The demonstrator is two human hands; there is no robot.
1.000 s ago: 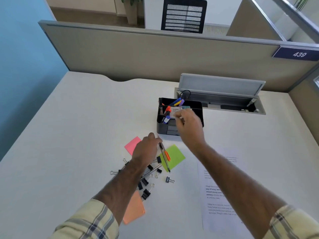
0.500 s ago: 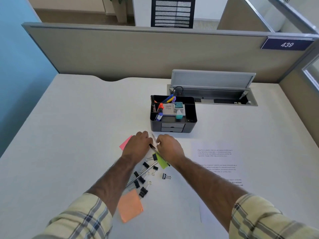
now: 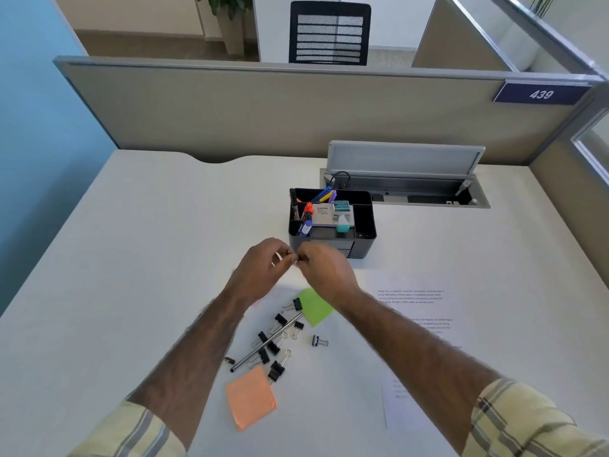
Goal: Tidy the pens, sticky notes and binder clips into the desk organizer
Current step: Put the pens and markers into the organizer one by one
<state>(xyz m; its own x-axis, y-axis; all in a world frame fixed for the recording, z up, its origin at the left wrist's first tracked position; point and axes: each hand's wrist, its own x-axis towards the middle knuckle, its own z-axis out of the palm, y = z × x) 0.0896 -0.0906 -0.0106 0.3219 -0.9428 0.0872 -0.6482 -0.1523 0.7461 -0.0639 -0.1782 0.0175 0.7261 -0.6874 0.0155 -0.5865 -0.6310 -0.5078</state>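
Note:
My left hand (image 3: pixel 260 272) and my right hand (image 3: pixel 326 275) are raised together just in front of the black desk organizer (image 3: pixel 365 240). Their fingertips meet and pinch a thin pen that is almost fully hidden by the fingers. The organizer holds markers, pens and a small box. On the desk below my wrists lie a green sticky note (image 3: pixel 314 308), an orange sticky note (image 3: pixel 250 395), a black and silver pen (image 3: pixel 267 346) and several black binder clips (image 3: pixel 276 369). One clip (image 3: pixel 318 341) lies apart on the right. A pink sticky note (image 3: pixel 255 303) barely shows beside my left forearm.
A printed sheet of paper (image 3: pixel 418 311) lies to the right under my right forearm. Behind the organizer an open cable hatch (image 3: pixel 405 192) is set into the white desk (image 3: pixel 148 242). A grey partition (image 3: pixel 263 107) closes the far side.
Both hands have lifted off the desk and come together near the organizer. The pens that lay across the green note are gone from it.

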